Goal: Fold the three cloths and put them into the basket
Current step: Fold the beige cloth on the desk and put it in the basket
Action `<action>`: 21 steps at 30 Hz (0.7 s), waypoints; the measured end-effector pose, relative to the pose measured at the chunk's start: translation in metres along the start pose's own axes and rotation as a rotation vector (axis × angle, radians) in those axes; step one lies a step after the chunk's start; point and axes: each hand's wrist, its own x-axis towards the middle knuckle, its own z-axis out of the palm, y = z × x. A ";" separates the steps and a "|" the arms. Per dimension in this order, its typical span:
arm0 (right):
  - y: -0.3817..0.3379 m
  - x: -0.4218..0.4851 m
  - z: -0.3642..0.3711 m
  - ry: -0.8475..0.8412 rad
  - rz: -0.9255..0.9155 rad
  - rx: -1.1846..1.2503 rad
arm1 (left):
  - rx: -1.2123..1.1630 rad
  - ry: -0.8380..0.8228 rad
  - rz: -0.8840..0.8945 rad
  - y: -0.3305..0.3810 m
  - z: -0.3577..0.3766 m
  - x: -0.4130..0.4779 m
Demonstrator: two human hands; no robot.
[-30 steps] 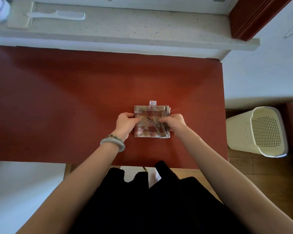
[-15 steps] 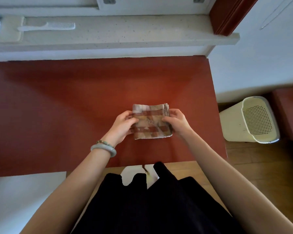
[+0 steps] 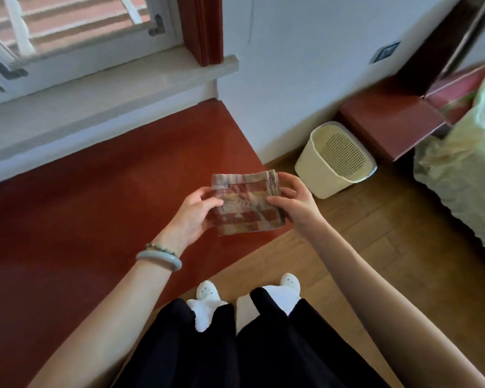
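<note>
A folded stack of brown and beige checked cloths (image 3: 245, 204) is held in the air over the right front corner of the red table (image 3: 81, 208). My left hand (image 3: 192, 217) grips its left edge and my right hand (image 3: 293, 201) grips its right edge. The stack shows several layers at its right side; I cannot tell how many cloths are in it. The cream plastic basket (image 3: 319, 175) with perforated walls stands on the wooden floor to the right of the table, beyond my right hand, and nothing shows inside it.
A white window sill (image 3: 95, 88) runs behind the table. A low red cabinet (image 3: 389, 121) stands behind the basket and a bed with a pale cover (image 3: 465, 169) fills the right side. My feet in white slippers (image 3: 207, 301) stand on the floor below.
The cloth stack has been lifted off the table by both hands and carried right toward the table's corner. My view has swung right, bringing the basket, floor and bed into sight.
</note>
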 end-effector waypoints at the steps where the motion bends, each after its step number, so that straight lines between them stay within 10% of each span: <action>1: 0.000 -0.002 -0.016 0.014 -0.016 0.018 | 0.021 -0.010 -0.007 -0.001 0.016 0.003; 21: -0.027 0.008 -0.348 0.157 -0.046 -0.017 | 0.166 -0.109 -0.067 -0.061 0.331 0.089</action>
